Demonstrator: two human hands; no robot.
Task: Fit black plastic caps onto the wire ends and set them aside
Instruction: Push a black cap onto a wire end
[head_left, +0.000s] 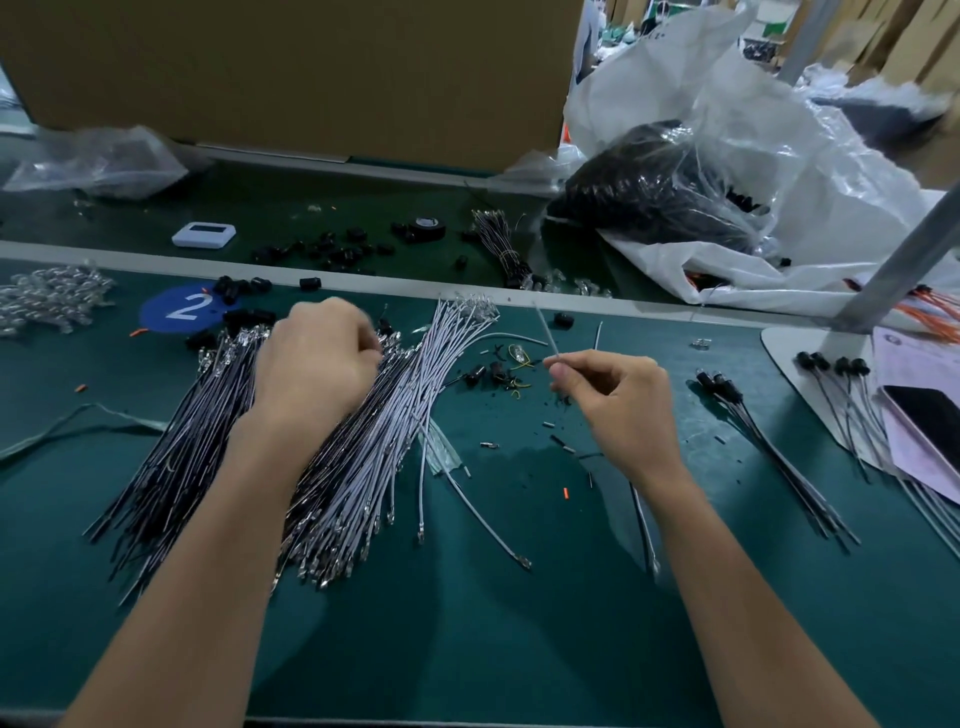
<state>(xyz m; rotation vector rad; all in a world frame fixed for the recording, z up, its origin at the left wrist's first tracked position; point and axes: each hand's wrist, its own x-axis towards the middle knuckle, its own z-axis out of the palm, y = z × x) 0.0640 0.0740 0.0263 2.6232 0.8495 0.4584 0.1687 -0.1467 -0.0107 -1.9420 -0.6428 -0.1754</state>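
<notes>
A: Left side of the desk (519, 623), what was noted?

B: Loose black caps (244, 288) were seen at the far left by the blue marker. The left hand (317, 358) was held just right of them, over the top ends of the wire pile (322, 452), knuckles up and fingers curled under. It was blurred, so whether anything was gripped could not be told.

A: And the wire being worked?

B: A grey wire (545, 332) was pinched between thumb and fingertips of the right hand (618, 400). Its long axis ran up and slightly left from the pinch, the free end pointing away from the person.

A: The deciding relation?

B: The caps lay left of both hands and nearest the left one. It was judged that a cap would be brought rightward onto that free end.

A: Far right?

B: Capped wires (769, 431) were laid aside, well apart from the pile.
</notes>
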